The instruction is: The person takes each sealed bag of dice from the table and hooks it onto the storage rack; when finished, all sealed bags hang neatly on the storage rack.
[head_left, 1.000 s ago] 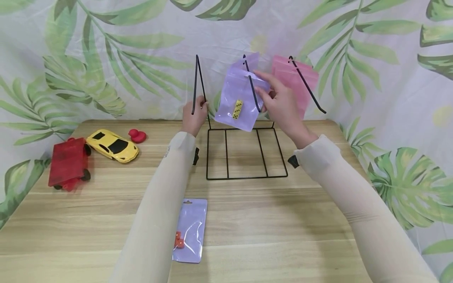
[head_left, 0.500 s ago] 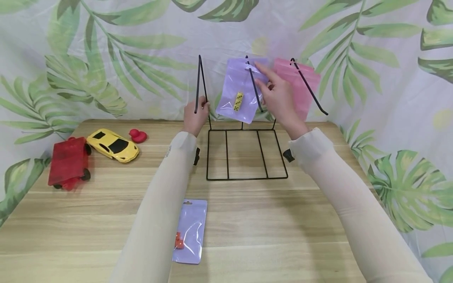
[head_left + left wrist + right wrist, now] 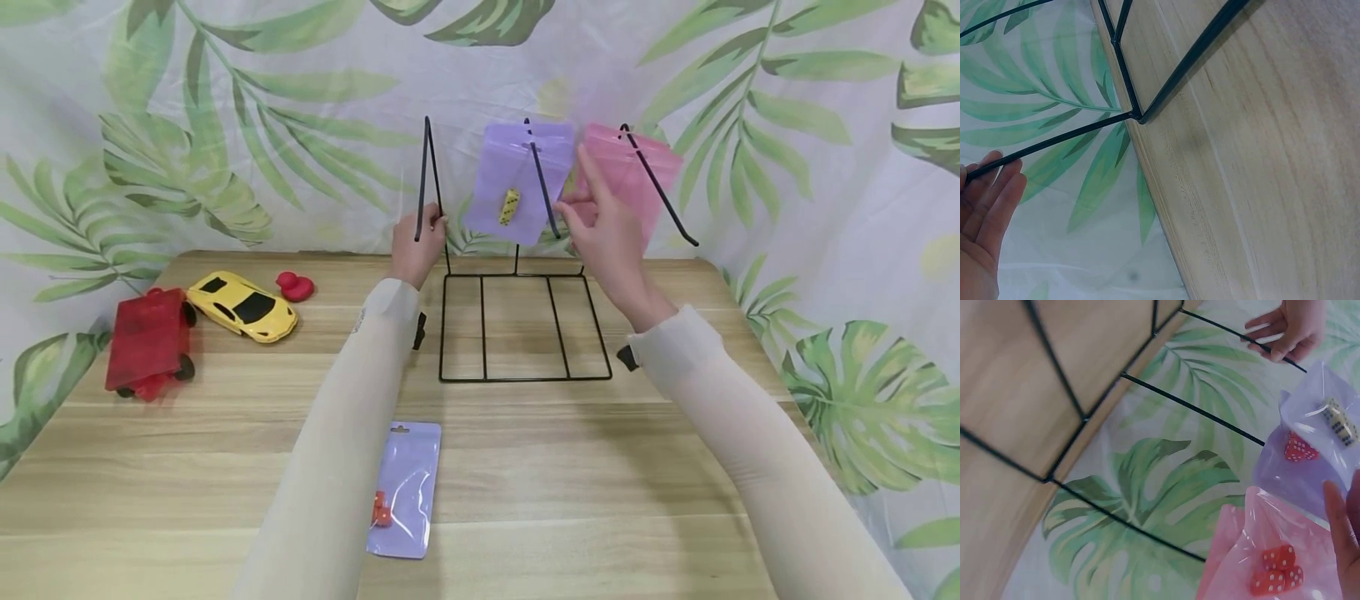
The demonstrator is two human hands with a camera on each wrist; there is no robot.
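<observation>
My left hand (image 3: 417,246) grips the left upright of a black wire rack (image 3: 525,380); fingers and thumb are around the rod in the left wrist view. On the middle hook hangs a purple zip bag (image 3: 491,171) with yellow dice (image 3: 509,207). Behind it, another purple bag (image 3: 1272,465) with red dice shows in the right wrist view. My right hand (image 3: 611,242) is just right of the purple bag, index finger extended, holding nothing. Pink bags (image 3: 637,175) hang on the right hook, partly behind that hand; the front one holds red dice (image 3: 1277,575).
A purple bag (image 3: 416,475) with red dice lies on the wooden table (image 3: 570,508), partly under my left sleeve. At the left are a red toy vehicle (image 3: 148,342), a yellow toy car (image 3: 242,307) and a red rubber duck (image 3: 296,287). A leaf-print cloth (image 3: 315,125) hangs behind.
The purple bag with yellow dice has slid back along the middle hook and hangs straighter. My right hand has let go of it and moved right; the left keeps its hold.
</observation>
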